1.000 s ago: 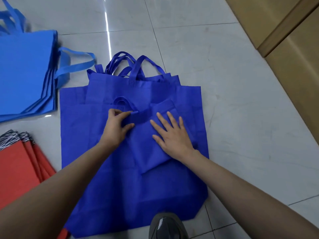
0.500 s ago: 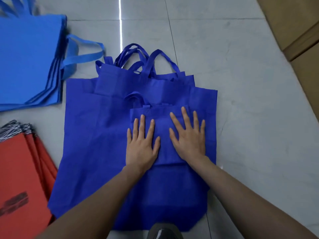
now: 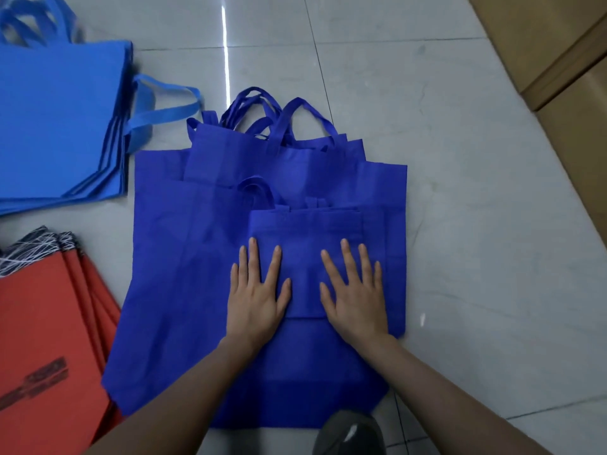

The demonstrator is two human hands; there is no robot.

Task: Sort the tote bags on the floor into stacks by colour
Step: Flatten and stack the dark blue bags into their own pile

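Note:
A stack of dark blue tote bags lies flat on the floor in the middle, handles pointing away from me. On top of it sits a small dark blue tote bag. My left hand presses flat on its left lower part, fingers spread. My right hand lies flat on its right lower part, fingers spread too. Neither hand grips anything. A stack of light blue tote bags lies at the upper left. A stack of red tote bags with patterned tops lies at the lower left.
The floor is pale grey tile. Brown cardboard boxes stand at the upper right. The toe of a grey shoe shows at the bottom edge, just below the dark blue stack.
The left hand let go of the small bag's top edge and went flat beside the right hand. Both hands slid down the small bag, which now lies straight on the stack.

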